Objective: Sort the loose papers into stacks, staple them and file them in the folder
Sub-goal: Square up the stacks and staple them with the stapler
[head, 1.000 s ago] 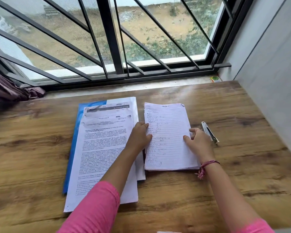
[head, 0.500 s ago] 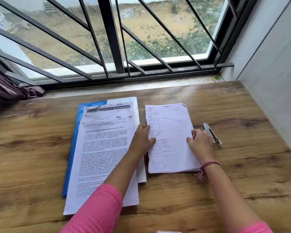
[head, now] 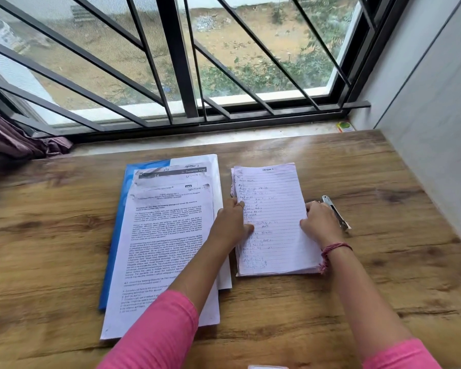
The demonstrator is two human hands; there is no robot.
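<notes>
A stack of lined, handwritten sheets (head: 274,209) marked "Section 1" lies on the wooden table (head: 51,235). My left hand (head: 230,225) grips its left edge, thumb resting on the top sheet. My right hand (head: 318,222) holds the right edge with curled fingers. To the left, a pile of printed sheets (head: 168,235) lies fanned out on a blue folder (head: 117,235); my left forearm crosses its lower right corner. A silver stapler (head: 338,219) lies just right of my right hand, partly hidden by it.
A barred window (head: 176,75) runs along the table's far edge, and a grey wall (head: 437,129) closes the right side. A small green and yellow box (head: 344,127) sits on the sill at the right. Purple cloth (head: 16,139) hangs at far left.
Both hands stay on the edges of the lined stack. The stack has slid slightly right, so a thin gap now shows between it and the printed pile.
</notes>
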